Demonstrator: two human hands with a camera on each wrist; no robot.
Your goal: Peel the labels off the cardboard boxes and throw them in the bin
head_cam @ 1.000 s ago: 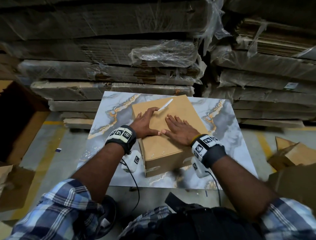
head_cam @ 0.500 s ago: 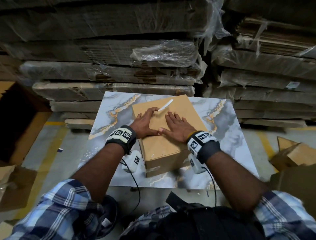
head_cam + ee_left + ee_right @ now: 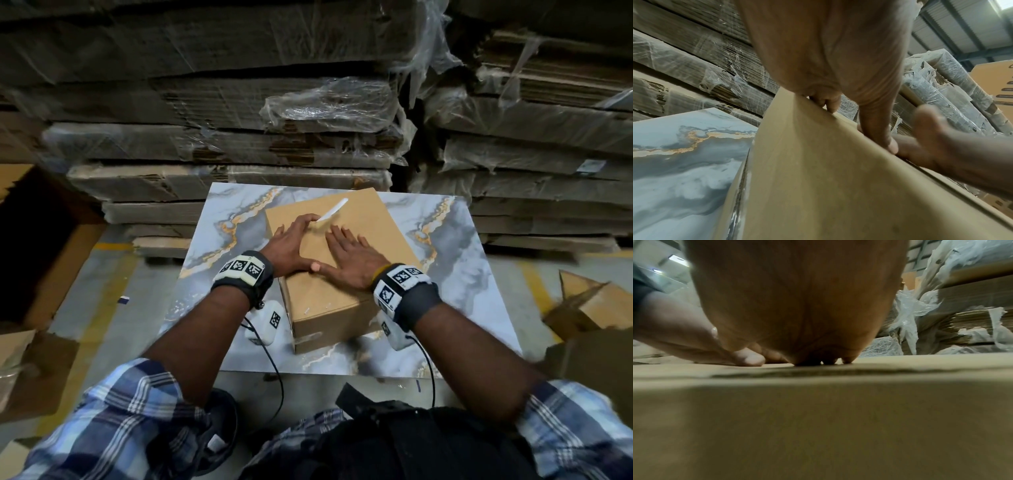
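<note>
A cardboard box [image 3: 329, 267] sits in the middle of the head view on a marble-patterned counter [image 3: 455, 274], and both hands lie on its top face. The left hand [image 3: 291, 245] curves over the left part of the top, its fingers [image 3: 306, 219] loosely bent and reaching toward the near end of a narrow white strip [image 3: 331, 210] that lies slanted near the far edge of the box. Whether they touch or pinch that strip cannot be told from these views. The right hand [image 3: 352, 253] lies flat, its fingers straight and spread, pressing the box down; the two thumbs meet at the centre of the frame.

The strip looks like the label, or what is left of one (it is thin and pale, and no print can be read). So the step in hand appears to be starting the peel, with the right hand steadying the box.

The next move likely calls for lifting one end of the strip with a fingertip or nail, getting a firm pinch, then pulling it low and slow along its length so it comes away whole. A dark open box [image 3: 37, 240] at the left edge of the frame may be the bin, though that is unclear.
</note>
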